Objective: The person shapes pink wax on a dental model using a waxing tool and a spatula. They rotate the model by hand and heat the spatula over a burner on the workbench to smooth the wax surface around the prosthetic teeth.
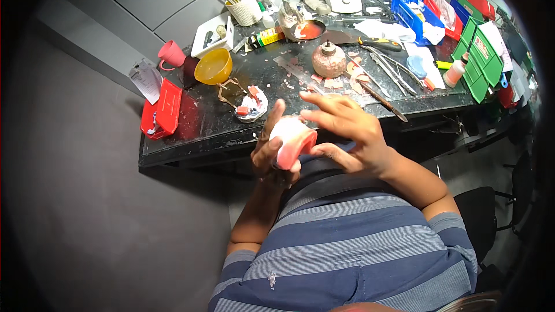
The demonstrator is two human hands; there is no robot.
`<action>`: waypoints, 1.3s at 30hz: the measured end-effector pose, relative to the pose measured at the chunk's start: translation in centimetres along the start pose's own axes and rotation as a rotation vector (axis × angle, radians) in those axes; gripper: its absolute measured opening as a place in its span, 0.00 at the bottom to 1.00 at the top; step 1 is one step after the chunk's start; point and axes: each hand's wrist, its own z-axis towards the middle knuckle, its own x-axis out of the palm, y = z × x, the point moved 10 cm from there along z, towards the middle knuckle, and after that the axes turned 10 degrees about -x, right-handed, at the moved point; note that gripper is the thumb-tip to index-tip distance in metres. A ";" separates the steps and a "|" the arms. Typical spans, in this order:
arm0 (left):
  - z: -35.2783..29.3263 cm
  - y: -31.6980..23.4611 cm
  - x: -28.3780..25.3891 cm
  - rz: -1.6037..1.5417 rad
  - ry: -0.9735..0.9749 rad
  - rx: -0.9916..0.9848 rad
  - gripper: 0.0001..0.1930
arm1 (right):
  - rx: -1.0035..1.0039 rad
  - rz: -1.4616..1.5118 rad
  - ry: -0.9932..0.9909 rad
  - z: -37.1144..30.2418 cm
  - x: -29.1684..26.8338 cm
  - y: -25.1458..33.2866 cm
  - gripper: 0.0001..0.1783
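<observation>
Just in front of the bench edge, a white plaster dental cast (285, 129) with a pink wax rim (293, 153) is held tilted in my left hand (267, 153). My left fingers and thumb wrap round its left side and underside. On its other side my right hand (354, 133) has its fingers spread. The right fingertips and thumb come close to the cast and wax; whether they touch cannot be made out. Beyond my left hand, a second white plaster cast (252, 106) with pink and red pieces rests on the bench beside a brass-coloured metal frame (226, 96).
The black bench (199, 130) carries a yellow bowl (213, 67), a pink mug (171, 55) and a red bin (163, 111). A round burner (329, 60) stands among wax scraps, near a knife (383, 101). Blue bins (417, 16) and a green bin (478, 60) sit right.
</observation>
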 end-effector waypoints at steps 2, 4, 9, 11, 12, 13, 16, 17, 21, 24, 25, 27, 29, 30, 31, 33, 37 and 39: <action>-0.2 -0.8 1.1 0.313 0.107 0.134 0.38 | 0.106 0.348 0.011 -0.3 1.3 -1.7 0.40; -0.4 -1.5 1.9 0.522 0.157 0.238 0.43 | 0.314 0.773 0.002 -1.8 3.5 -2.7 0.37; 0.9 0.2 1.5 0.589 0.157 0.129 0.39 | 0.283 0.599 -0.046 -1.9 1.6 -2.9 0.31; 1.2 1.4 1.7 0.549 0.277 -0.067 0.30 | 0.158 0.331 -0.057 -1.3 -0.4 -1.5 0.28; 1.2 1.7 1.1 0.477 0.261 -0.160 0.29 | 0.168 0.330 -0.053 -1.5 -0.6 -1.5 0.28; 1.4 1.5 0.3 0.340 0.217 -0.231 0.29 | 0.195 0.302 -0.071 -1.6 -1.0 -1.7 0.28; 1.4 -0.1 0.3 -0.046 0.204 -0.349 0.38 | 0.233 0.275 -0.113 -2.2 -1.1 -2.5 0.29; 1.8 -1.2 1.5 0.047 0.240 -0.332 0.41 | 0.211 0.261 -0.131 -2.3 -1.1 -2.4 0.29; 1.6 -1.9 3.2 0.238 0.298 -0.272 0.46 | 0.216 0.266 -0.151 -2.8 -0.7 -2.8 0.29; 1.7 -2.0 3.4 0.274 0.330 -0.194 0.41 | 0.172 0.255 -0.077 -2.0 -0.8 -2.4 0.29; 1.6 -2.1 3.3 0.283 0.348 -0.151 0.41 | 0.176 0.257 -0.074 -2.0 -1.0 -2.6 0.29; 1.3 -2.1 3.4 0.290 0.364 -0.112 0.41 | 0.129 0.284 -0.020 -1.9 -0.9 -2.4 0.29; 1.5 -2.4 3.7 0.278 0.378 -0.101 0.39 | 0.163 0.297 -0.010 -2.7 -0.8 -2.8 0.29; 1.4 -2.5 3.7 0.278 0.376 -0.104 0.39 | 0.194 0.309 -0.002 -3.0 -0.6 -3.1 0.29; 1.1 -2.5 3.7 0.301 0.388 -0.100 0.38 | 0.195 0.312 0.000 -3.1 -0.6 -3.1 0.29; 0.8 -2.6 3.7 0.329 0.408 -0.086 0.35 | 0.207 0.361 0.019 -3.3 -0.2 -3.1 0.30; 0.3 -2.5 3.6 0.313 0.431 -0.114 0.34 | 0.223 0.415 0.056 -3.4 0.0 -2.9 0.31; 0.0 -2.6 3.5 0.309 0.429 -0.107 0.32 | 0.214 0.430 0.025 -3.5 -0.2 -2.9 0.31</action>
